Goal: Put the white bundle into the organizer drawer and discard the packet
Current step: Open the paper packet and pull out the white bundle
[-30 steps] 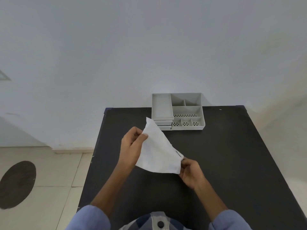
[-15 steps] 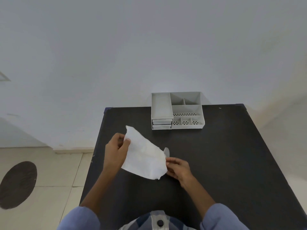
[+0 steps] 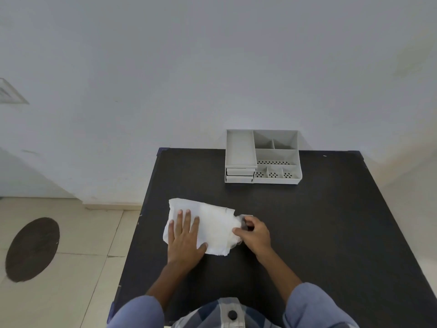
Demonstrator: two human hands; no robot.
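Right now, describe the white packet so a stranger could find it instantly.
On the black rectangular table, nearer the person than the grey plastic compartment organizer, lies a flat, crinkled white packet. It is the only white item, pinned under the left hand.

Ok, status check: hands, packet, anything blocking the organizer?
Left hand flat on white packet, pinning it to black table. Right hand pinching packet's right end. Organizer at far edge, drawers shut, path clear.

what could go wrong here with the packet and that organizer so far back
The left hand presses the white packet flat while the right hand pinches its end: a sharp pull could tear it or spill the contents. Both drawers of the organizer look closed, so a hand must free up first.
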